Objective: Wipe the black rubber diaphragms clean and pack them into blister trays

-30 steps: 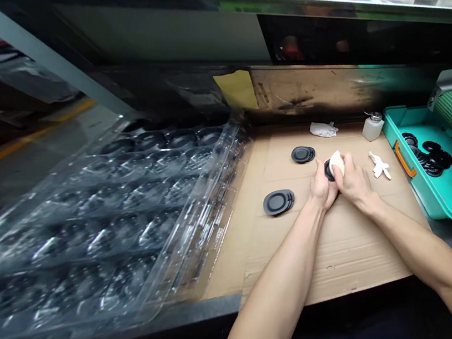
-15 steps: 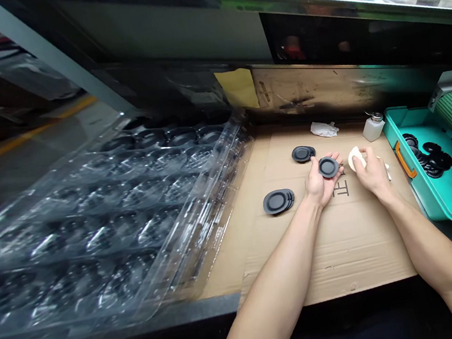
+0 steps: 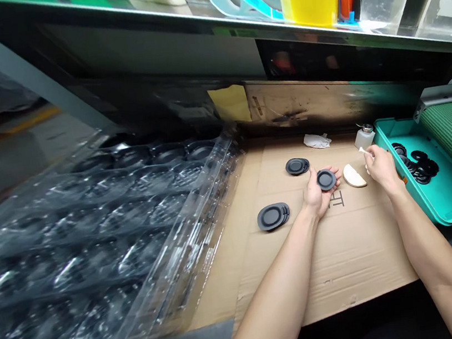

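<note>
- Black rubber disc, center of frame, rests on the left hand, fingers lightly curled at its edge
- Right hand pinches one small white item, mostly hidden by the fingers and hard to make out
- One cream sponge lies between the hands on a cardboard sheet
- Two stacks of black discs: one just beyond the left hand, one to its left; exact counts unclear
- Upper right of the sheet: one white bottle, one crumpled white tissue
- Right: teal bin holding a heap of black discs, too overlapped to count
- Left: stacked clear plastic trays, cut off by the frame
- Open cardboard lies below the hands
</note>
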### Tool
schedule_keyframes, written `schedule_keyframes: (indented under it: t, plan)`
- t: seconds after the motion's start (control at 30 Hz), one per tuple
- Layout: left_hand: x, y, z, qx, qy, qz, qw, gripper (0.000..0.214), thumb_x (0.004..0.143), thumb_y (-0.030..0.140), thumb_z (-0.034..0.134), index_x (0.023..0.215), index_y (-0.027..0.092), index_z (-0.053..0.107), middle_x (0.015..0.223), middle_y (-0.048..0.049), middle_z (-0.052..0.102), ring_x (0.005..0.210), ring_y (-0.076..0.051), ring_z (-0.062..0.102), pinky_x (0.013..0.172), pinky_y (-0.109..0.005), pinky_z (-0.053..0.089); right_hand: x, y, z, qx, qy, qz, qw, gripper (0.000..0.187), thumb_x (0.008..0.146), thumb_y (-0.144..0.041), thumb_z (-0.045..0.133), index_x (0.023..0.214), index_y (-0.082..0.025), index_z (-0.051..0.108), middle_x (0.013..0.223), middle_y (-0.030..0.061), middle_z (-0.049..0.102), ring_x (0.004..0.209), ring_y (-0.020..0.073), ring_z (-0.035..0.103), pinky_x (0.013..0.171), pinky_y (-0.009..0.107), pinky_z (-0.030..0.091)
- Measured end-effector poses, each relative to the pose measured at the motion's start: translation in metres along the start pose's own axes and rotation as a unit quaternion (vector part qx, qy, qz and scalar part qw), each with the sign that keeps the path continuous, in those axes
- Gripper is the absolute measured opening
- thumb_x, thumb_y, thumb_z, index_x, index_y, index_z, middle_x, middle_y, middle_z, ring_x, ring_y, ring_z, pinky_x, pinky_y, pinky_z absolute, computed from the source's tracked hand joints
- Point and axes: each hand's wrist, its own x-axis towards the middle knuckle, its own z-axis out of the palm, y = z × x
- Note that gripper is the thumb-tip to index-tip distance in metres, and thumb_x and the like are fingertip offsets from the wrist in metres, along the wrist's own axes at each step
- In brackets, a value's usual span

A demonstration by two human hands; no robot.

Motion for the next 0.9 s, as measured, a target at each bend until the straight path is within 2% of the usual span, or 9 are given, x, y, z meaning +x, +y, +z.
schedule_keyframes:
  t: [0.1,0.17,0.23,0.4,0.53,0.67,0.73,0.83,0.9]
  plan:
    - [-0.001,0.000,0.001,-0.002,-0.002,-0.002,1.000,0.055,0.108,0.054,0.036,0.111,0.009,0.068,0.117,-0.0203,0.075,0.098,-0.026,0.075,0.075,-0.035,0.060,0.045,-0.007,-0.020,-0.030,0.065,0.041,0.997,0.032,0.101,-0.030,0.046,0.121,-0.018,0.069,0.112,0.0144,0.072,0.103,0.0278,0.067,0.090,0.035,0.048]
    - [-0.003,0.001,0.003,-0.006,-0.003,-0.002,1.000,0.054,0.108,0.053,0.036,0.110,0.010,0.068,0.115,-0.0198,0.075,0.096,-0.025,0.075,0.074,-0.034,0.059,0.075,-0.008,-0.034,-0.053,0.052,0.061,0.995,0.034,0.100,-0.028,0.048,0.123,-0.020,0.071,0.117,0.0152,0.072,0.106,0.0287,0.066,0.092,0.037,0.049]
    - [-0.004,0.002,0.005,-0.007,-0.004,-0.001,1.000,0.054,0.108,0.053,0.036,0.109,0.010,0.068,0.114,-0.0196,0.076,0.093,-0.024,0.076,0.072,-0.033,0.059,0.097,-0.006,-0.043,-0.075,0.006,0.060,0.995,0.035,0.097,-0.024,0.050,0.121,-0.022,0.075,0.119,0.0149,0.072,0.108,0.0290,0.066,0.092,0.037,0.050]
    - [-0.004,0.002,0.006,-0.010,-0.011,-0.005,1.000,0.055,0.107,0.054,0.038,0.111,0.008,0.068,0.116,-0.0220,0.075,0.093,-0.024,0.076,0.071,-0.032,0.058,0.117,0.004,-0.046,-0.104,-0.101,0.000,0.989,0.034,0.094,-0.021,0.055,0.118,-0.023,0.079,0.121,0.0128,0.074,0.112,0.0272,0.067,0.094,0.033,0.051]
    - [-0.002,0.002,0.006,-0.015,-0.017,-0.005,1.000,0.055,0.106,0.056,0.041,0.111,0.009,0.068,0.117,-0.0216,0.075,0.096,-0.025,0.076,0.072,-0.032,0.058,0.123,0.009,-0.049,-0.105,-0.106,0.003,0.989,0.033,0.094,-0.021,0.057,0.119,-0.021,0.079,0.116,0.0127,0.076,0.109,0.0258,0.069,0.093,0.034,0.050]
    - [-0.003,0.002,0.005,-0.016,-0.014,-0.012,1.000,0.055,0.106,0.057,0.041,0.111,0.009,0.068,0.117,-0.0216,0.075,0.097,-0.026,0.076,0.072,-0.033,0.059,0.124,0.005,-0.055,-0.096,-0.102,0.009,0.990,0.033,0.094,-0.019,0.056,0.118,-0.021,0.080,0.114,0.0138,0.076,0.105,0.0263,0.069,0.090,0.036,0.050]
    - [-0.003,0.003,0.005,-0.023,-0.017,-0.013,0.999,0.055,0.105,0.058,0.042,0.111,0.009,0.068,0.118,-0.0221,0.075,0.098,-0.027,0.076,0.074,-0.034,0.059,0.115,-0.002,-0.058,-0.087,-0.087,0.011,0.992,0.034,0.095,-0.020,0.054,0.118,-0.019,0.079,0.116,0.0152,0.075,0.106,0.0272,0.068,0.091,0.036,0.050]
    - [-0.001,0.003,0.004,-0.036,-0.025,-0.011,0.999,0.056,0.105,0.058,0.042,0.111,0.010,0.069,0.120,-0.0218,0.074,0.099,-0.027,0.075,0.075,-0.034,0.058,0.077,-0.021,-0.051,-0.035,0.002,-0.037,0.999,0.035,0.100,-0.028,0.050,0.120,-0.018,0.077,0.117,0.0161,0.074,0.106,0.0275,0.068,0.092,0.035,0.049]
    - [0.001,0.003,0.003,-0.045,-0.026,-0.012,0.999,0.056,0.106,0.058,0.040,0.111,0.010,0.069,0.120,-0.0206,0.074,0.099,-0.026,0.075,0.077,-0.035,0.058,0.037,-0.039,-0.034,0.033,0.011,-0.104,0.994,0.037,0.103,-0.035,0.047,0.117,-0.019,0.077,0.110,0.0126,0.075,0.102,0.0251,0.068,0.092,0.033,0.049]
